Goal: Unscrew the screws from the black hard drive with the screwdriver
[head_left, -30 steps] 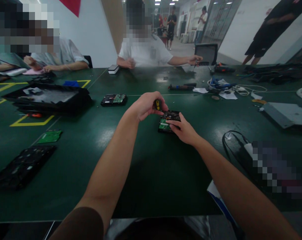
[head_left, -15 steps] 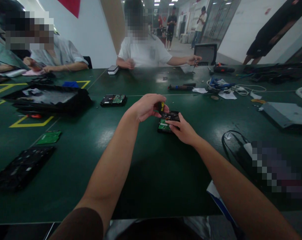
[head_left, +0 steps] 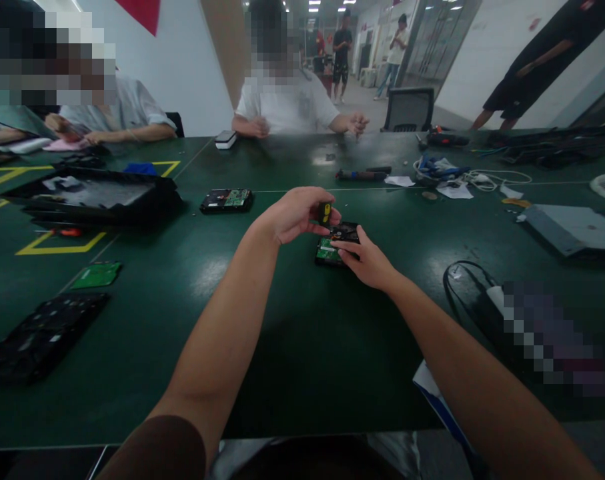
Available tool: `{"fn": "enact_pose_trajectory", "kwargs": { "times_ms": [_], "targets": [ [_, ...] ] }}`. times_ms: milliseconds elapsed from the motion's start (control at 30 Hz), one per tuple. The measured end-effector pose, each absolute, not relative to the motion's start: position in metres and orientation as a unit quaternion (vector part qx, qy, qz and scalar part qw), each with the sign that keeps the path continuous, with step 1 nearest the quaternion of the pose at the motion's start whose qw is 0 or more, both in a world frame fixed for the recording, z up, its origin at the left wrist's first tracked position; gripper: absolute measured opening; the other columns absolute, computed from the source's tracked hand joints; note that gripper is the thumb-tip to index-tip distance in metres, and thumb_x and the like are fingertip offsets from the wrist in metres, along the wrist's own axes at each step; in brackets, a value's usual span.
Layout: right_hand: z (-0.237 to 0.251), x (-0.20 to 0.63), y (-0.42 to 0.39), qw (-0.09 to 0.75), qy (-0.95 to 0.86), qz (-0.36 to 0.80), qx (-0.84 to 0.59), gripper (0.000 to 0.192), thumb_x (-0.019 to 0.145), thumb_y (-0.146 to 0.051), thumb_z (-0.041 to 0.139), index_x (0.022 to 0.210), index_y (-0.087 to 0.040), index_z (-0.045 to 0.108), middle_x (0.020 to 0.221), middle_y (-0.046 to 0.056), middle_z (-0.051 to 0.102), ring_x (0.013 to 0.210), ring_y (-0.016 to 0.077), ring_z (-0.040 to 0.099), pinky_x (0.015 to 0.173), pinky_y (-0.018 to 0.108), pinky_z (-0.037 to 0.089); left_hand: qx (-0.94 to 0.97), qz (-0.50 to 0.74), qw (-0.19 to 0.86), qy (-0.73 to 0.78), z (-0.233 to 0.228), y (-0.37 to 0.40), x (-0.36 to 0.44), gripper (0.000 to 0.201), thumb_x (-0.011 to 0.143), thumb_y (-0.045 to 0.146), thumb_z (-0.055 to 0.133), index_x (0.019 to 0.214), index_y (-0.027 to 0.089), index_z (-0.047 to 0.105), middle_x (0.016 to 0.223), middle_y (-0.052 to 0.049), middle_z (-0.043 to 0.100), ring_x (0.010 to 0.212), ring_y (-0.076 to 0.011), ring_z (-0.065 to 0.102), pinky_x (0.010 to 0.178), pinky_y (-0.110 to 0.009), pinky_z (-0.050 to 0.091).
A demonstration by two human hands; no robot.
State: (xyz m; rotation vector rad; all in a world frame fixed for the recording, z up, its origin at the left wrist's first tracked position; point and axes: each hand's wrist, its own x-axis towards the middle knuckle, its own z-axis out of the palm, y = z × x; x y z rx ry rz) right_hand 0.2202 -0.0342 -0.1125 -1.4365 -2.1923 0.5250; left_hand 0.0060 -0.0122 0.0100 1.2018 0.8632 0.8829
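Screwdriver (head_left: 325, 213) upright, tip hidden; chunky black-and-yellow handle grasped in left hand (head_left: 302, 215), above the far left part of hard drive (head_left: 344, 231); drive flat on smooth green table (head_left: 292, 373), oblong, black, green circuit board (head_left: 326, 251) nearer wearer, long axis apparently running away; right hand (head_left: 370, 260) grips its right side, fingers across top.

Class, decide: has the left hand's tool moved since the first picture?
Yes: the tool shifted slightly right, away from the untouched black-and-green device.
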Motion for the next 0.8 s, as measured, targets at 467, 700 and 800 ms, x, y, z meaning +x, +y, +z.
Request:
{"fn": "enact_pose_trajectory", "kwargs": {
  "times_ms": [467, 700, 800],
  "targets": [
    [-0.1110, 0.2206, -0.0353, 0.233, -0.799, 0.190, -0.520, 0.039, 0.100, -0.042, 0.051, 0.134, -0.034, 0.066, 0.168, 0.006, 0.019, 0.145, 0.0388, 0.039, 0.117, 0.055, 0.034, 0.563, 0.383, 0.620, 0.390, 0.0052, -0.0058, 0.0037, 0.022, 0.083, 0.032, 0.063, 0.091, 0.013, 0.070, 0.083, -0.010, 0.069, 0.075, -0.0174, 0.065, 0.057, -0.026, 0.049],
    [-0.1133, 0.2217, -0.0346, 0.242, -0.801, 0.187, -0.514, 0.039, 0.099, -0.042, 0.052, 0.135, -0.034, 0.066, 0.168, 0.004, 0.018, 0.145, 0.0383, 0.038, 0.118, 0.055, 0.032, 0.516, 0.414, 0.631, 0.405, 0.0029, -0.0024, 0.0039, 0.015, 0.079, 0.031, 0.063, 0.081, 0.016, 0.064, 0.085, -0.010, 0.070, 0.077, -0.0183, 0.066, 0.060, -0.027, 0.051],
    [-0.1123, 0.2215, -0.0348, 0.237, -0.801, 0.191, -0.515, 0.039, 0.100, -0.041, 0.052, 0.134, -0.033, 0.066, 0.169, 0.005, 0.018, 0.145, 0.0382, 0.039, 0.117, 0.054, 0.033, 0.548, 0.414, 0.594, 0.418, 0.0035, -0.0018, 0.0012, 0.017, 0.078, 0.030, 0.062, 0.078, 0.015, 0.069, 0.083, -0.009, 0.068, 0.074, -0.0160, 0.062, 0.055, -0.024, 0.046]
  ]
}}
